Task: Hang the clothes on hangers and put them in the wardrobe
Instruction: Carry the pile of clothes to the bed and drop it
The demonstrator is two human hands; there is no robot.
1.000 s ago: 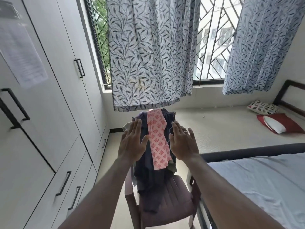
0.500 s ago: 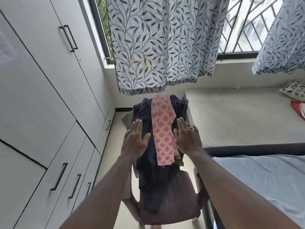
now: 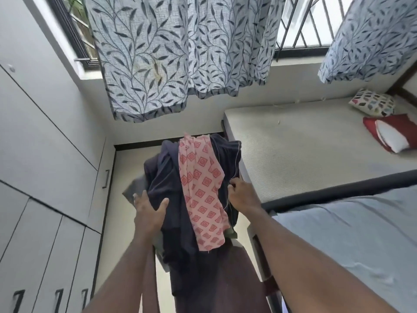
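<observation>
Bedroom walls, a barred window and a closed wardrobe [image 3: 45, 154] frame your work, and the clothes sit heaped over the back of a dark plastic chair [image 3: 225, 279] between the wardrobe and the 2 beds.

That heap is where the task starts: 1 pink printed cloth [image 3: 203, 195], thin and limp with red diamond motifs, lies draped down the middle over a dark navy garment [image 3: 164, 177] that looks soft and heavy. A grey piece [image 3: 135, 188] pokes out on the wardrobe side, and a sliver of green shows low down under the pink hem.

Your left hand [image 3: 149, 213] grips the navy fabric, thumb curled over the front and fingers behind. Your right hand [image 3: 242, 194] pinches the navy edge on the bed side, fingers bunched on the cloth.

Risks, as I judge them: the pink cloth only rests on top, so if you lift the navy layer with both hands it may slide off onto the seat or floor. Layers are tangled, so pulling 1 could drag the rest off the chair back. The chair looks light and could tip toward you under a hard tug.

No hanger is in view, and the wardrobe doors are shut, so both need sorting before anything goes in.

Outward lie a bare textured mattress [image 3: 316, 141], a blue sheet [image 3: 361, 233], and leaf-print curtains [image 3: 169, 53].
</observation>
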